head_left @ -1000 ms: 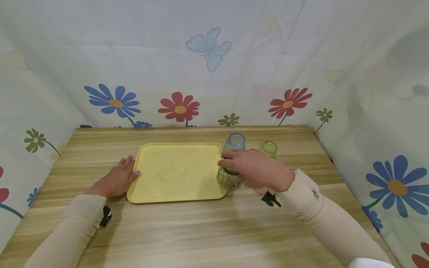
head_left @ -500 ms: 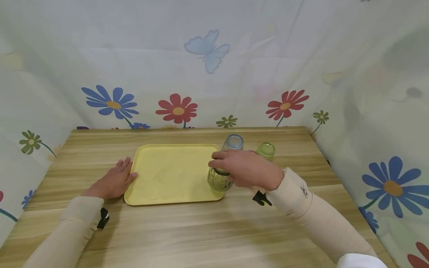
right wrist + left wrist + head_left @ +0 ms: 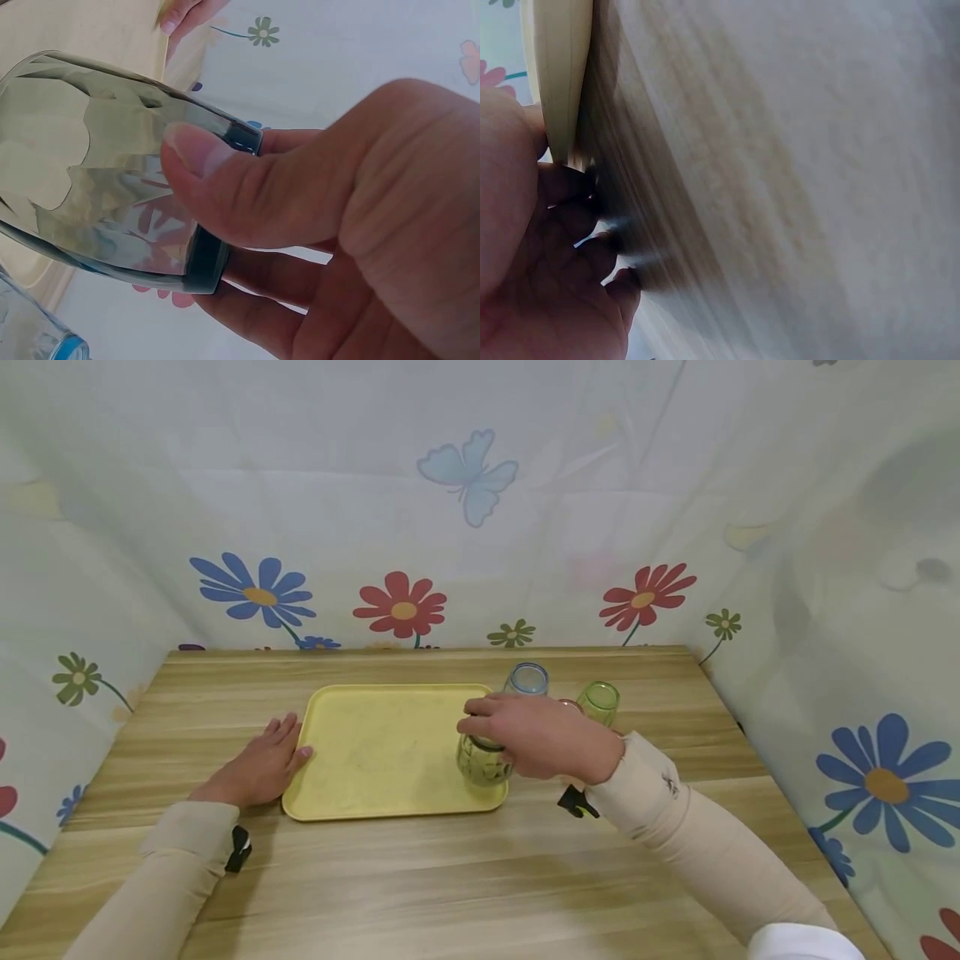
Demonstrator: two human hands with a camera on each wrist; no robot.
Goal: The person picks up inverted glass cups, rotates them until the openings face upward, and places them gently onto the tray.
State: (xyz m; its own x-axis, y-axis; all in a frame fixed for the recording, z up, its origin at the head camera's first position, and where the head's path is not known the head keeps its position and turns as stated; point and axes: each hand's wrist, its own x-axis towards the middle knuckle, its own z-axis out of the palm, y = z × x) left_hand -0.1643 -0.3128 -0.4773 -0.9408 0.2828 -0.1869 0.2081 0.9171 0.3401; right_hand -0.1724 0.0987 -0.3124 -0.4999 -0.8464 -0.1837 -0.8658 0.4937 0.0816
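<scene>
A dark-tinted glass (image 3: 480, 763), gripped between thumb and fingers of the right hand (image 3: 543, 735), is over the right end of a yellow tray (image 3: 375, 752) — whether touching is unclear. The left hand (image 3: 258, 768), fingers extended, touches the opposite edge, yellow surface stretching between — blue-rimmed glass (image 3: 527, 680) and green glass (image 3: 600, 700) stand farther right.

The left sleeve (image 3: 142, 893) and the right sleeve (image 3: 727, 843) are both of beige cloth, folded into a wide cuff. A small dark mark (image 3: 670, 786) is at the right cuff, and white cloth (image 3: 802, 942) shows farther up this arm. Each wrist carries, on its inner side, a small black piece (image 3: 238, 849).
</scene>
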